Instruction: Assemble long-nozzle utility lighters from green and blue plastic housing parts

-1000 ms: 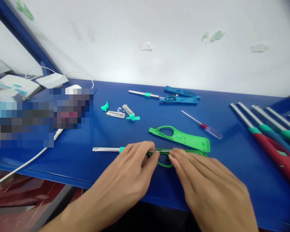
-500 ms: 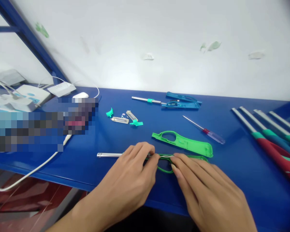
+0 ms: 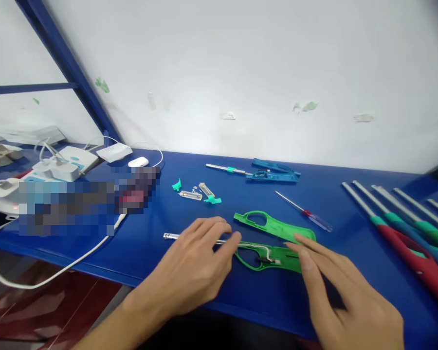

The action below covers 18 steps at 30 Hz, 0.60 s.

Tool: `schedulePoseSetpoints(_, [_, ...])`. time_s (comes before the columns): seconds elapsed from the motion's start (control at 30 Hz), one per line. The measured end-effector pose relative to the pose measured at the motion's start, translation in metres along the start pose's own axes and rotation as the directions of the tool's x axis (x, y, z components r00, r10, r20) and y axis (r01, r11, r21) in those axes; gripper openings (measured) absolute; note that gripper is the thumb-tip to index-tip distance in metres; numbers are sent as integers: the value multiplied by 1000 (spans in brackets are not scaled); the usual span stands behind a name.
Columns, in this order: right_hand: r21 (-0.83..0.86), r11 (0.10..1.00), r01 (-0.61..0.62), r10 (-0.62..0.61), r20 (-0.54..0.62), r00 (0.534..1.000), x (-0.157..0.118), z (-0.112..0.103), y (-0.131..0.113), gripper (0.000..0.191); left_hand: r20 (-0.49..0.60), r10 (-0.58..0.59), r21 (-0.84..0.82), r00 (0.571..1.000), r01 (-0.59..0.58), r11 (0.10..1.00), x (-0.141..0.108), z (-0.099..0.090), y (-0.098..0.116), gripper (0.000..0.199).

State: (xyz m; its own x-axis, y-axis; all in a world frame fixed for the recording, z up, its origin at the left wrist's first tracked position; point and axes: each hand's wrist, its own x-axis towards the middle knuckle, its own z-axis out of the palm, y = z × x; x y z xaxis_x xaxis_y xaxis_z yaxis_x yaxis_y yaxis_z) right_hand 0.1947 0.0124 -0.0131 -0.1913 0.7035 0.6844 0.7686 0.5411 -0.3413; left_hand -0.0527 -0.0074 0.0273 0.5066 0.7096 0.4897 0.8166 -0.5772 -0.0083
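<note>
An opened green stick lighter lies near the table's front edge. Its lower casing half has a white wire and a small dark part inside. My left hand is closed around the silver metal tube where it meets that casing; the fingers cover part of the tube. Thumb and fingers of my right hand close over the right end of the same half, hiding that end. Just behind lies the other green casing half, its right end near my right fingertips.
Behind are an opened blue lighter, small clear fuel tanks with teal pieces, and a screwdriver. Whole lighters, including a red one, lie right. A white cable, power strips and a blurred-out patch occupy the left.
My right hand has slid right along the green casing half, uncovering the white wire and dark part. The left hand keeps its grip on the tube. The camera view has tilted up slightly.
</note>
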Motion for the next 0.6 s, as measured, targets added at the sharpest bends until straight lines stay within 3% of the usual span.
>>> schedulePoseSetpoints(0.1, [14,996,-90,91,-48,995,0,-1,5,23,-80,-147,-31,986,144,989,-3,-14,-24,33])
schedulePoseSetpoints(0.2, [12,989,-149,149,-81,986,0,-1,10,30,-166,-358,-46,919,356,933,-7,-33,-52,28])
schedulePoseSetpoints(0.33, [-37,982,-188,187,-27,982,3,-1,15,37,-192,-459,41,867,474,879,-13,-48,-79,29])
schedulePoseSetpoints(0.5, [-49,988,-146,147,1,989,27,-2,23,43,-87,-424,15,901,427,904,-11,-31,-82,29])
schedulePoseSetpoints(0.6, [-26,988,-151,152,19,988,40,-2,31,40,57,-415,-32,908,417,908,-3,-11,-76,31])
